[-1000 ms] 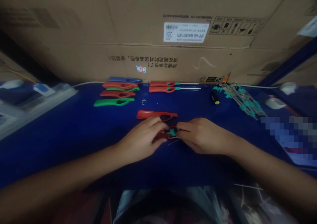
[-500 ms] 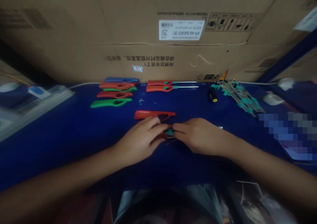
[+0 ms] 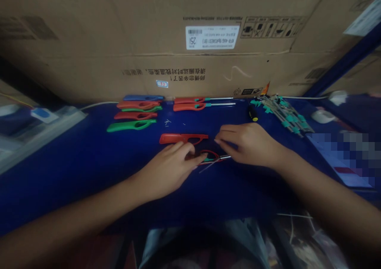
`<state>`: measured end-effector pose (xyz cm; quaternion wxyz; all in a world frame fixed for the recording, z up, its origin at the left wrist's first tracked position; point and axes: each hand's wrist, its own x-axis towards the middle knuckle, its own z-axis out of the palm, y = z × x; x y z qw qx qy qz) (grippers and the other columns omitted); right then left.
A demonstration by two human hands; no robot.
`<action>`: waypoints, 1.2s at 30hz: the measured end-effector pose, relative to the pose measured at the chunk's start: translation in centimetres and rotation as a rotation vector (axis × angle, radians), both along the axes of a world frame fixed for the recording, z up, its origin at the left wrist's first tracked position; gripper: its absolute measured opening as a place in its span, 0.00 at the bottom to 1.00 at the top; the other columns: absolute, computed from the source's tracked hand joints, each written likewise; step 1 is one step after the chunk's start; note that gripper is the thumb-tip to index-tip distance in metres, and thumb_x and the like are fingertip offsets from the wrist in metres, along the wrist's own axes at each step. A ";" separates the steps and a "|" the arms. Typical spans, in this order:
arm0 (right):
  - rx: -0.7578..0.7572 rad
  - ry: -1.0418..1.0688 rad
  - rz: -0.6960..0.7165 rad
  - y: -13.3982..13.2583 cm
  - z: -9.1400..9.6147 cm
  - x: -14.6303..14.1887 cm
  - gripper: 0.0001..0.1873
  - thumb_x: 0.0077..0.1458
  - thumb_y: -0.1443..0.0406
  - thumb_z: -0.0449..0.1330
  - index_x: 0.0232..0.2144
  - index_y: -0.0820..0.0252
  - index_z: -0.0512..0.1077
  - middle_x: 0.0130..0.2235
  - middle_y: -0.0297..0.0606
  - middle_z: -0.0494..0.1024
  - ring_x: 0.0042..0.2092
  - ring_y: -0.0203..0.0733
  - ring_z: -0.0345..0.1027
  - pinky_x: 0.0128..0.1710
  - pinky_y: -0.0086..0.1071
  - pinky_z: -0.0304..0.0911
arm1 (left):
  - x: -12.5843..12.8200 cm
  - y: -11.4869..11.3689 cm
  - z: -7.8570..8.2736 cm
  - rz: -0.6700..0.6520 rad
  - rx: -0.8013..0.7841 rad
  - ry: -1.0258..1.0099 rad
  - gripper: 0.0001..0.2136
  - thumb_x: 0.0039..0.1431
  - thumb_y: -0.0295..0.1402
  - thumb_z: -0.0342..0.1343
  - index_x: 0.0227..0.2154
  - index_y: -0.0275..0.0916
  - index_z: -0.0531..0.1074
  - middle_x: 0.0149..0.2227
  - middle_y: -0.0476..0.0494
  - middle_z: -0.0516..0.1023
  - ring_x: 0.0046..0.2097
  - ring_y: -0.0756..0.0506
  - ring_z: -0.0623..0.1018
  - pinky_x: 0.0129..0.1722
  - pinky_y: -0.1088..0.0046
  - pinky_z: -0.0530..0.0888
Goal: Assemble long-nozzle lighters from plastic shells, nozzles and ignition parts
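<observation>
The left hand [image 3: 168, 170] reaches in low, knuckles up, its bent fingers holding the red plastic lighter shell with green insert and thin metal tube [image 3: 218, 157] against the dark blue surface [image 3: 89, 154]. The right hand [image 3: 250, 145] hangs above the tube, wrist angled inward, fingertips and thumb nearly meeting; whether they pinch anything I cannot tell. The shell's handle end is hidden beneath the left fingers, and the right hand obscures the tube's far end.
</observation>
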<state>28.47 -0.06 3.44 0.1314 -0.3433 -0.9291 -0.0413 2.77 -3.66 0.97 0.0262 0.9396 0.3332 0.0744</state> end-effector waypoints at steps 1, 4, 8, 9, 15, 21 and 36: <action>0.018 0.011 -0.064 0.5 0.0 0.3 0.15 0.67 0.63 0.51 0.34 0.60 0.75 0.35 0.38 0.78 0.33 0.37 0.69 0.29 0.32 0.51 | 0.0 0.0 0.0 -0.004 0.006 0.008 0.19 0.70 0.30 0.46 0.61 0.44 0.68 0.48 0.38 0.72 0.49 0.38 0.73 0.48 0.57 0.76; 0.053 0.095 -0.307 2.6 -0.6 1.7 0.13 0.64 0.62 0.53 0.35 0.59 0.77 0.38 0.39 0.78 0.35 0.40 0.70 0.29 0.31 0.54 | -0.2 0.1 -0.1 -0.017 0.007 0.007 0.19 0.71 0.30 0.45 0.61 0.43 0.68 0.49 0.37 0.71 0.49 0.39 0.73 0.48 0.57 0.76; 0.025 0.188 -0.619 6.3 -2.2 5.1 0.12 0.59 0.68 0.54 0.41 0.61 0.76 0.46 0.46 0.75 0.41 0.46 0.71 0.40 0.35 0.63 | -0.5 0.2 -0.3 -0.026 -0.006 -0.028 0.18 0.71 0.31 0.44 0.60 0.42 0.69 0.49 0.38 0.71 0.49 0.40 0.73 0.49 0.59 0.75; 0.039 0.148 -0.718 7.1 -2.7 6.1 0.15 0.58 0.69 0.54 0.45 0.62 0.75 0.48 0.50 0.73 0.47 0.51 0.69 0.44 0.38 0.64 | -0.5 0.3 -0.4 -0.028 -0.007 -0.037 0.18 0.71 0.31 0.44 0.60 0.42 0.68 0.49 0.38 0.71 0.50 0.40 0.73 0.49 0.58 0.75; -0.027 -0.019 -1.192 9.8 -4.4 10.8 0.28 0.53 0.65 0.62 0.55 0.67 0.67 0.56 0.62 0.65 0.56 0.66 0.60 0.51 0.53 0.59 | -0.7 0.3 -0.4 -0.038 -0.024 -0.089 0.19 0.70 0.29 0.46 0.61 0.45 0.67 0.51 0.39 0.72 0.50 0.40 0.74 0.50 0.58 0.75; -0.005 0.016 -1.193 9.7 -4.3 10.9 0.23 0.58 0.67 0.54 0.55 0.71 0.67 0.54 0.64 0.67 0.56 0.65 0.61 0.51 0.52 0.61 | -0.9 0.5 -0.6 -0.038 -0.032 -0.129 0.21 0.70 0.30 0.47 0.64 0.48 0.64 0.51 0.41 0.73 0.52 0.40 0.75 0.51 0.59 0.75; -0.010 0.450 -0.727 7.9 -2.0 5.8 0.12 0.59 0.60 0.59 0.42 0.60 0.71 0.40 0.42 0.79 0.39 0.43 0.73 0.40 0.34 0.68 | -0.4 0.7 -1.8 0.148 -0.157 -0.518 0.21 0.60 0.38 0.63 0.56 0.43 0.74 0.53 0.39 0.77 0.56 0.39 0.77 0.58 0.56 0.75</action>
